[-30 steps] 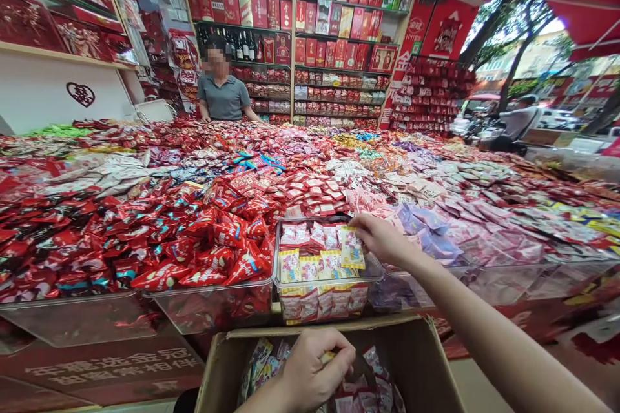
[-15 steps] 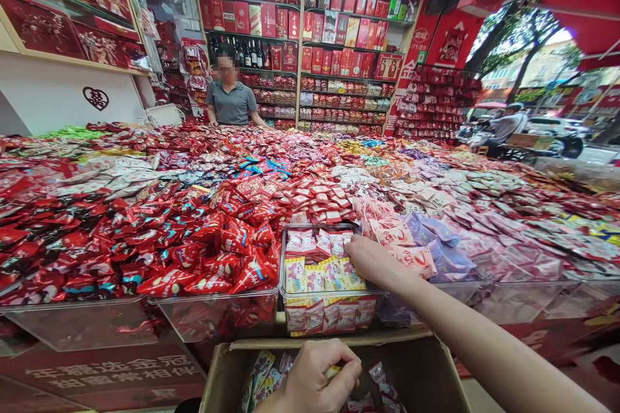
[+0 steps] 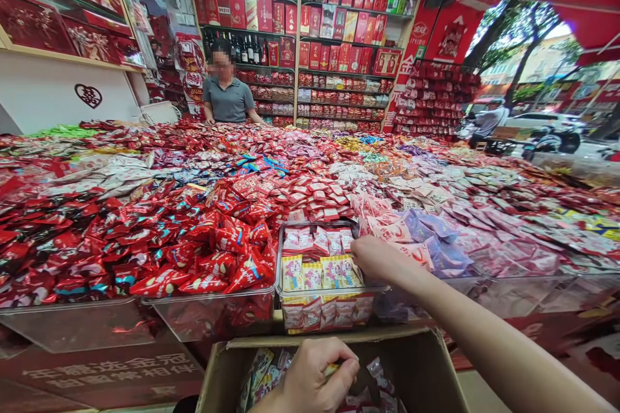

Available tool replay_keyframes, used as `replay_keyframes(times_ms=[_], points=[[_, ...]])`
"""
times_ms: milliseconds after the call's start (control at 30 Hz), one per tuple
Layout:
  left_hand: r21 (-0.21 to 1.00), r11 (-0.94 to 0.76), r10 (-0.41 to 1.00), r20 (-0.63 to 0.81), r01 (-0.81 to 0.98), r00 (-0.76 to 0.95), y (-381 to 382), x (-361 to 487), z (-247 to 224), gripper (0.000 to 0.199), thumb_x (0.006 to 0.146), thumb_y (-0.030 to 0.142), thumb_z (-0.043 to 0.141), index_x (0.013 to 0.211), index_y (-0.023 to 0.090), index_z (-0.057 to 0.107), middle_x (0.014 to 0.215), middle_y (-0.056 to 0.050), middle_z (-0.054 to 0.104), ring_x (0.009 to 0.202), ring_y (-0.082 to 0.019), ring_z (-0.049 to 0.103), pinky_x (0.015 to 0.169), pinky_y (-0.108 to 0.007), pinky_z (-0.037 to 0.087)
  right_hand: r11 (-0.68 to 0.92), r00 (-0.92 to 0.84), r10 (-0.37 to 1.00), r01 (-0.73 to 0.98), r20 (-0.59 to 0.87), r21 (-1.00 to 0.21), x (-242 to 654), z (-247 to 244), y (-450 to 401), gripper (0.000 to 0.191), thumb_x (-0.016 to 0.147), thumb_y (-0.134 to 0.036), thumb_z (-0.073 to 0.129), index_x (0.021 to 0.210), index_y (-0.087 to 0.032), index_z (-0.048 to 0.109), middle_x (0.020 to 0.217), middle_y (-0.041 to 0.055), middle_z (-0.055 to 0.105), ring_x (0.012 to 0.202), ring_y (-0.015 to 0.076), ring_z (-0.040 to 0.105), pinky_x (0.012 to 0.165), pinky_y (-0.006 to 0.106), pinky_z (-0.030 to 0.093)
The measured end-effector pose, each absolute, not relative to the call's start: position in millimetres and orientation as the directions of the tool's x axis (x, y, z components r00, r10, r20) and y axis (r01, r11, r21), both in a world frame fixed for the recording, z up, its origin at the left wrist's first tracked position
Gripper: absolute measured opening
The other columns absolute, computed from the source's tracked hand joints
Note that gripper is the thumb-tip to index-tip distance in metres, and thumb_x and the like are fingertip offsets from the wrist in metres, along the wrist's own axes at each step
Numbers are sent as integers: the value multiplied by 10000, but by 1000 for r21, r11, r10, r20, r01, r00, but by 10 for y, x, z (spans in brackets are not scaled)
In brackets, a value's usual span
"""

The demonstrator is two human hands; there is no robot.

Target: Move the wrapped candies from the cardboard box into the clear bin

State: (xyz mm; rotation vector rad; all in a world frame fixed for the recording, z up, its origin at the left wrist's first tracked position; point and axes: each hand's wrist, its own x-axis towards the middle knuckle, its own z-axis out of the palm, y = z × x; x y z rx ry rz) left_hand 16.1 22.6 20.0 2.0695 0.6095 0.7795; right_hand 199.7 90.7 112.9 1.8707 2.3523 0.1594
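Observation:
A clear plastic bin [image 3: 329,292] holds small packets in rows: red-and-white ones [image 3: 320,241] behind, yellow-and-white ones [image 3: 312,275] in front. My right hand [image 3: 380,260] reaches over the bin's right side with its fingers closed at the end of the red-and-white row; what they hold is hidden. Below, an open cardboard box [image 3: 416,361] has loose packets [image 3: 264,374] inside. Above that box, my left hand [image 3: 322,371] is closed, thumb against fingers, with a bit of something yellow showing between them.
Red candy packets [image 3: 237,235] are heaped left of the bin, pink and purple packets [image 3: 431,232] right of it. A person [image 3: 227,100] in a grey shirt stands behind the wide display. Shelves [image 3: 298,45] of bottles and boxes line the back wall.
The camera view has shifted slightly. Both hands keep nearly the same places and closed shapes.

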Motion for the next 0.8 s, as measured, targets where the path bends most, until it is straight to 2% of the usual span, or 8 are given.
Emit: replay_keyframes(times_ms=[100,200,433,633,800], points=[[819,-556,637,314,138,704,228,164,192,189,791,211,435,720,151,599,603,-49,640,550,-124,567,546,-178,407,194,-176,977,966,-117,171,1974,1196,870,192,688,-195,531,818,-110,644,825,143,653,754,224,607,588,245,422],[813,-563,634,309,149,710,232,170,185,199,794,217,431,718,148,601,607,-55,642,555,-128,569,548,-181,407,178,-151,976,969,-159,170,1927,1190,873,279,619,-247,607,865,-122,646,873,150,649,792,237,603,618,261,434],[799,-577,640,315,169,701,247,157,191,189,792,222,434,735,151,600,609,-52,641,555,-129,572,546,-181,406,197,-152,962,962,-225,190,1872,1131,940,285,609,-145,577,882,-104,648,866,173,648,790,248,607,609,276,445],[771,-615,612,331,168,718,243,153,190,205,788,223,427,723,142,603,611,-63,636,559,-134,566,545,-187,404,159,-126,979,965,-162,208,1928,1206,952,270,680,-171,485,882,-98,646,853,174,647,784,241,604,585,265,429],[784,-600,621,330,160,711,235,139,174,204,793,234,431,736,146,606,623,-63,637,572,-136,566,554,-195,406,90,-91,996,967,-7,237,1950,1398,918,255,730,-228,425,789,-108,642,782,153,646,694,227,599,519,256,369]])
